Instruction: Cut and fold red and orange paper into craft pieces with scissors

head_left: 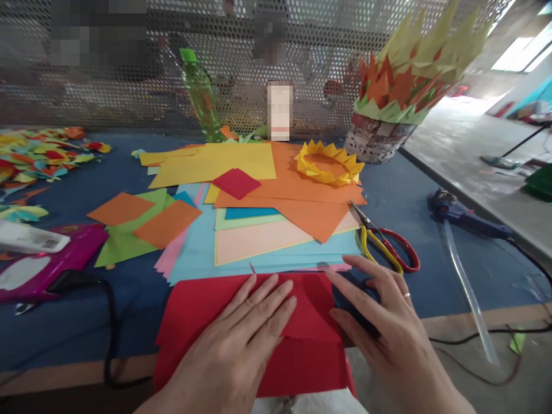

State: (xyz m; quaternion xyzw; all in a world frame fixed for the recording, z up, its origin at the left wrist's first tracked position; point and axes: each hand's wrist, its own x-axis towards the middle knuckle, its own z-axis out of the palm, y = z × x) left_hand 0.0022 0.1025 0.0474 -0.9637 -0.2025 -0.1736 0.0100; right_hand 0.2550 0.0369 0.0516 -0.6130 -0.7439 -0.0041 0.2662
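A sheet of red paper (310,365), folded over on itself, lies at the table's front edge and hangs partly past it. My left hand (245,333) rests flat on the folded layer, fingers stretched out. At the paper's right edge is my right hand (379,310), its fingers apart and thumb by the edge; a ring sits on one finger. Just beyond, scissors (383,241) with red and yellow handles lie with the blades pointing away. Light blue sheets (194,241) and orange paper (319,215) are stacked behind the red paper, with a small red square (236,183) on top.
Left are a magenta device (81,259) with a black cable, green and orange pieces (168,221), and colourful folded scraps (47,155). Behind stand a green bottle (200,95) and a paper-flower pot (375,135), near a yellow paper ring (330,164). A glue gun (470,215) lies right.
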